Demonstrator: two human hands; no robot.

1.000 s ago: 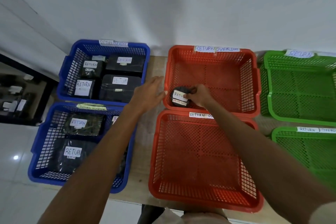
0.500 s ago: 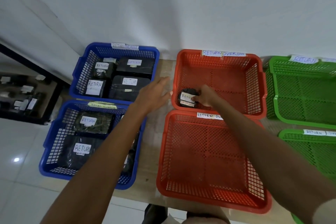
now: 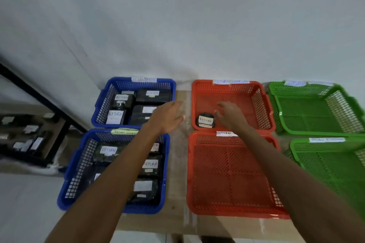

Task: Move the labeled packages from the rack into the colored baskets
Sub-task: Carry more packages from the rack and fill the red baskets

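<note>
Left hand [image 3: 167,117]: hung at frame centre above the table [image 3: 178,163] between the blue and red baskets, fingers straight, holding nothing.
Right hand [image 3: 230,117]: sat over the upper red basket [image 3: 260,108], fingers loosely spread, gripping nothing.
Package [image 3: 205,120]: small, dark, labelled RETURN; lay in that basket's lower-left corner, just left of the right hand.
Blue baskets [image 3: 79,165]: centre-left, held more labelled packages.

Left forearm [image 3: 110,173] partly hides packages [image 3: 150,166] in the near blue basket [image 3: 78,169].
</note>
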